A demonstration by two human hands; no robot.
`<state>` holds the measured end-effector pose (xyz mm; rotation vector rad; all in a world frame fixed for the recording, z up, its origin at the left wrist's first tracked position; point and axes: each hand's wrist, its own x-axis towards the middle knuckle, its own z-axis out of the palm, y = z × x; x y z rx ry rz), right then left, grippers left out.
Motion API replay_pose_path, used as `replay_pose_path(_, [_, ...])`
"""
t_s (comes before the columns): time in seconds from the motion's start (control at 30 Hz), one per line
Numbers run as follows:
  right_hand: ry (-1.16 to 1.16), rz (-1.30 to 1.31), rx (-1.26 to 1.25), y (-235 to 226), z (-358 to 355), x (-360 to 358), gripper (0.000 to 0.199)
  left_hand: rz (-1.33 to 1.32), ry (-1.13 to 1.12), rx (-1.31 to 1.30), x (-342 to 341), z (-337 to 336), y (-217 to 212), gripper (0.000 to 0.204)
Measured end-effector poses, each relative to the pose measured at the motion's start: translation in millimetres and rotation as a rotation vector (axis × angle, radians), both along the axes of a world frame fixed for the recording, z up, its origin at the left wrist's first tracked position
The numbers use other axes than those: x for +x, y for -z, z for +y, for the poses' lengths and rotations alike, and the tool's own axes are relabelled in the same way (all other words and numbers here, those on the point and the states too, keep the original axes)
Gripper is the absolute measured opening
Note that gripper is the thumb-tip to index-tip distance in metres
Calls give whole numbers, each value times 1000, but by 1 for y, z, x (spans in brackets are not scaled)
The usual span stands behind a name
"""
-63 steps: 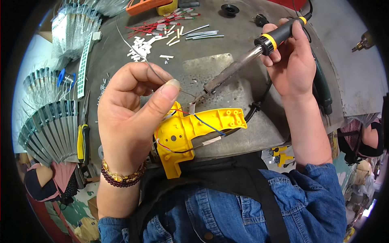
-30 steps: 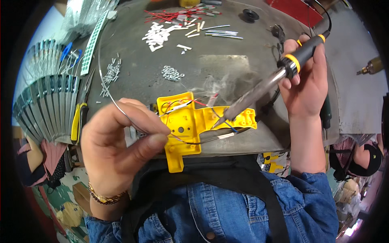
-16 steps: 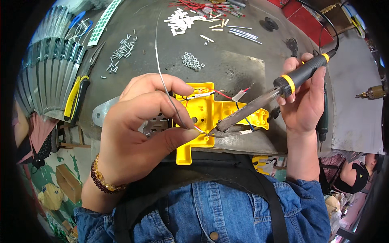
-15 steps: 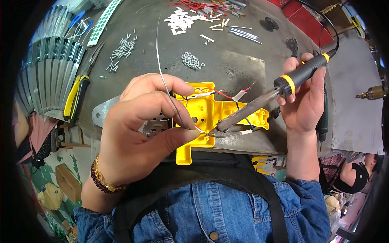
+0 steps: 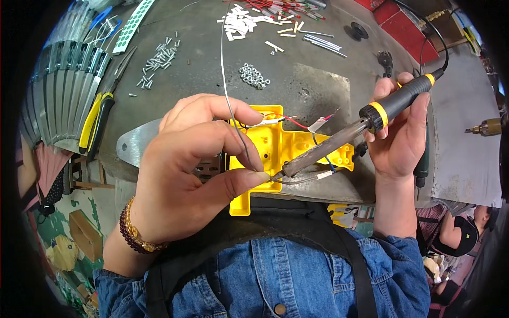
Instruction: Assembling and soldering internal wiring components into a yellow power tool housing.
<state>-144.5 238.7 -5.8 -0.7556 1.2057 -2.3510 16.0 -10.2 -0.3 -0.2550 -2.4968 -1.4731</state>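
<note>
Two hands: left hand (image 5: 185, 169) pinches solder wire (image 5: 229, 100), rising away; right hand (image 5: 400, 135) grips soldering iron (image 5: 339, 143), tip slanting down-left to the pinch over yellow housing (image 5: 281, 146).

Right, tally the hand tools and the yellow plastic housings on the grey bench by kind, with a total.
Black-and-yellow-handled soldering iron, held in the right hand: 1
Yellow-and-black-handled pliers: 1
Yellow plastic housing with wires, beside the left hand pinching thin silver solder wire: 1
Total: 3

yellow plastic housing (image 5: 286, 151), black-and-yellow soldering iron (image 5: 371, 119)
</note>
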Motion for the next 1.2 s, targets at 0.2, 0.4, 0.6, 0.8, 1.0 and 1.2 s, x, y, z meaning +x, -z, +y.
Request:
replay_pose_path(0.2, [10,-11,-5,0,-1,0,38,-23,-7,21,1,0,0,19])
replay_pose_path(0.4, [0,-44,-28,-1,-5,1,37,14,-30,6,-1,-7,-2,19])
replay_pose_path(0.6, [-8,-21,-20,0,-5,1,38,157,-458,-188,-4,-74,-9,17])
replay_pose_path(0.8, [238,-63,-64,-11,31,-21,36,297,-198,-473,-21,-8,-32,25])
replay_pose_path(1.0, [255,-139,-116,-10,33,-31,34,211,-101,-740,-40,10,-14,18])
replay_pose_path(1.2, [223,-108,-123,-11,36,-29,34,215,-66,-635,-39,-9,-15,11])
